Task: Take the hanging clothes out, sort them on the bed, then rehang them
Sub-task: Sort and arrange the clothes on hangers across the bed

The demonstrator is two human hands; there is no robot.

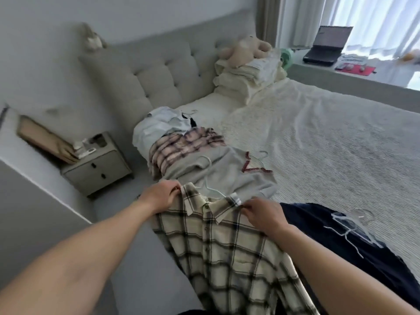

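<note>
A cream plaid shirt (pixel 229 253) with dark checks lies at the bed's near left edge, still on a white hanger (pixel 210 189). My left hand (pixel 162 196) grips its left shoulder and my right hand (pixel 264 214) pinches the collar and right shoulder. Behind it, in a row along the bed's left side, lie a grey sweater with red stitching (pixel 229 171), a pink plaid shirt (pixel 181 148) and a pale blue-white shirt (pixel 159 126), each with a hanger. A dark navy garment (pixel 354 244) with white cords lies to the right.
The cream bedspread (pixel 329 137) stretches to the right. Folded bedding topped by a plush bear (pixel 243 51) is stacked by the tufted headboard (pixel 159 71). A grey nightstand (pixel 97 164) stands left of the bed. A laptop (pixel 327 45) sits on the window ledge.
</note>
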